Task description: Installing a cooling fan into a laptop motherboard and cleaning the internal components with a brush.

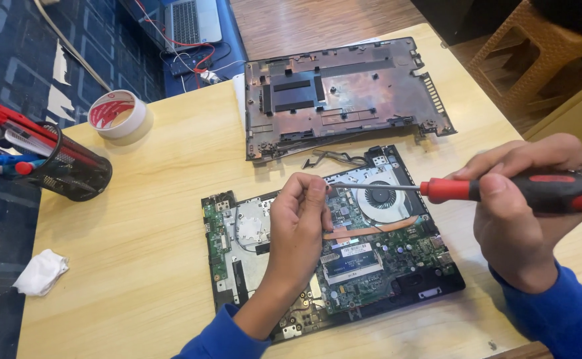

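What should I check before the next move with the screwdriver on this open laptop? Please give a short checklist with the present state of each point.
1. Right hand grips screwdriver firmly: ok.
2. Screwdriver tip seated in a screw: cannot tell, left hand hides it.
3. Left hand fingers at the tip, above the board: ok.
4. Laptop base flat on table: ok.
5. Removed cover lies apart from the base: ok.
6. Loose screws kept together: cannot tell, none visible.

white rectangular label (pixel 356 250) on the opened laptop's board (pixel 370 259), small white sticker (pixel 330 257) beside it
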